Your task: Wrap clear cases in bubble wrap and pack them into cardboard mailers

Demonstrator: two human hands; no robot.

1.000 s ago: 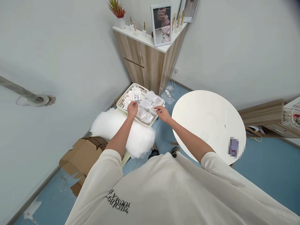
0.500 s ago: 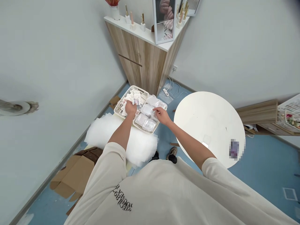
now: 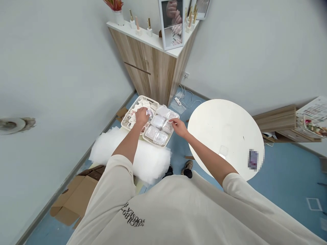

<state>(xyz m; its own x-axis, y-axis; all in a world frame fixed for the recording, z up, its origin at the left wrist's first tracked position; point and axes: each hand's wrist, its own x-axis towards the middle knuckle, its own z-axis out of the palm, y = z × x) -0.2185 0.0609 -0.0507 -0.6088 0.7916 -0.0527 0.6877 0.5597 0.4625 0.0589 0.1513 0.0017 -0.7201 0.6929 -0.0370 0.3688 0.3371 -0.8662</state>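
Observation:
My left hand [image 3: 142, 116] is over a cream plastic basket [image 3: 124, 123] heaped with small printed cards [image 3: 133, 115]. Its fingers are closed at the edge of a card with purple print [image 3: 150, 112]; part of the grip is hidden. A second cream basket [image 3: 163, 146] adjoins it on the right, filled with several clear plastic boxes [image 3: 158, 121] with pale contents. My right hand [image 3: 179, 127] reaches to this basket's right side, thumb and forefinger pinched together above a box. Whatever they pinch is too small to make out.
White foam sheets [image 3: 107, 146] lie under and before the baskets. A round white table [image 3: 212, 126] stands right, bearing a clear box [image 3: 223, 150] and a blurred purple item [image 3: 253, 159]. Ahead is a wooden cabinet [image 3: 153, 71]; flattened cardboard [image 3: 74, 194] lies left, a power strip [image 3: 177, 101] beyond.
The left hand has turned palm-down over the cards, and the purple-printed card now shows at its fingertips. The right hand stays near the same box. The whole view has shifted slightly.

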